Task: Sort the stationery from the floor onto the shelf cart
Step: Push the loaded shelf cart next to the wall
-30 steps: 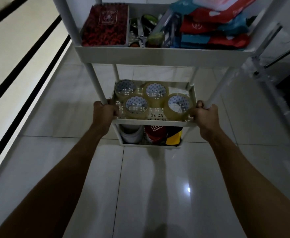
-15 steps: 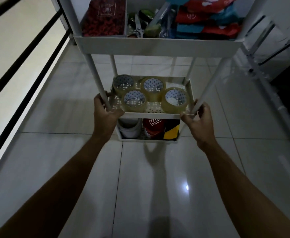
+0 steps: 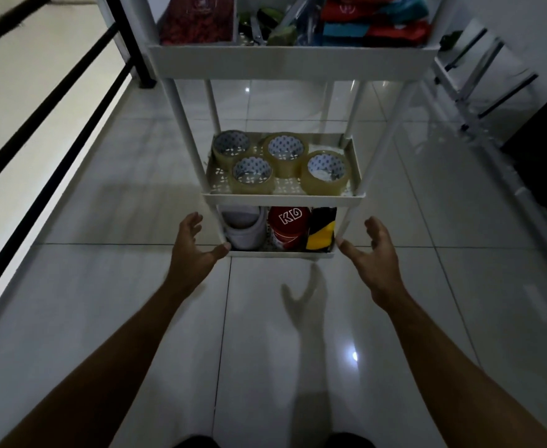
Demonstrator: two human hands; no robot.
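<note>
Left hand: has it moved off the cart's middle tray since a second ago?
Yes. The left hand has let go and dropped, now open beside the bottom tray, below the middle tray.

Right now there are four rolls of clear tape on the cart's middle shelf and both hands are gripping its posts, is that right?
Not quite. The head view shows four rolls of clear tape on the middle shelf, but the left hand and right hand are open and off the posts, down by the bottom shelf.
</note>
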